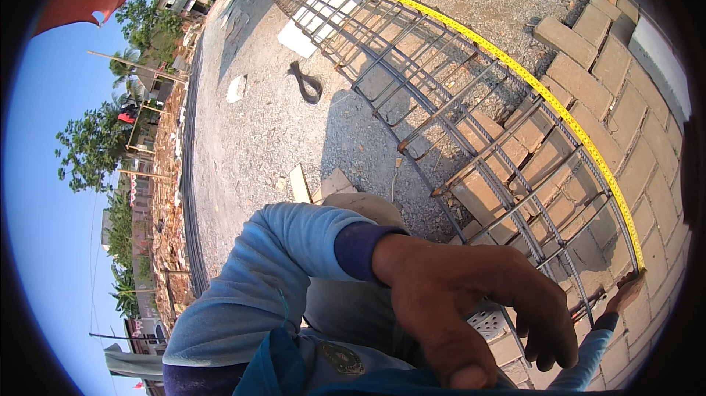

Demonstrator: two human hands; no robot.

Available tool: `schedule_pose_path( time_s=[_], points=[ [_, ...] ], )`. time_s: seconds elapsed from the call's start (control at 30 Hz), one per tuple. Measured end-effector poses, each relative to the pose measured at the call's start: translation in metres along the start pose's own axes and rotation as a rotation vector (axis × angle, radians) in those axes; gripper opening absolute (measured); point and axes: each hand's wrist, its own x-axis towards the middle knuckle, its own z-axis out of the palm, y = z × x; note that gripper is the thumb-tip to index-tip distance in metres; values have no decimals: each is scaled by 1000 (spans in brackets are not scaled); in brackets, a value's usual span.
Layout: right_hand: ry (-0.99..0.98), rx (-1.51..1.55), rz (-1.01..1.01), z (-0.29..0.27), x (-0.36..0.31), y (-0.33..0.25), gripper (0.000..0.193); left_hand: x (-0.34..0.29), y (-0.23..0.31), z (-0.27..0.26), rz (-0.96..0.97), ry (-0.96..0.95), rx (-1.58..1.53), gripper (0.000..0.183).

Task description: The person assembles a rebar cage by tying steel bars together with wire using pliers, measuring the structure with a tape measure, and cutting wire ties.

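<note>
Loosely curled, the left hand is empty; the right hand touches flat yellow tape by ribbed steel, grip unclear.

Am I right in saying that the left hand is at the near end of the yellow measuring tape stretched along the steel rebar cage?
Not quite: the head view shows the right hand at the near end of the yellow measuring tape, not the left hand. The tape is stretched along the steel rebar cage.

Light-blue sleeves, navy cuffs
</note>
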Motion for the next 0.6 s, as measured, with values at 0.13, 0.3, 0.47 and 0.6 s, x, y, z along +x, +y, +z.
schedule_pose_path(
  time_s=[0.13,0.3,0.47,0.6],
  points=[
    [2,0,-7,1,-3,-2,40,0,0,-1,9,-8,12,80],
    [-2,-7,-14,1,-5,-4,40,0,-2,-2,33,-7,3,80],
    [-5,-12,-26,3,-9,-8,41,-1,-1,-3,26,-3,5,79],
    [-9,-14,-34,4,-16,-11,41,0,1,-6,11,-16,35,78]
  ],
)
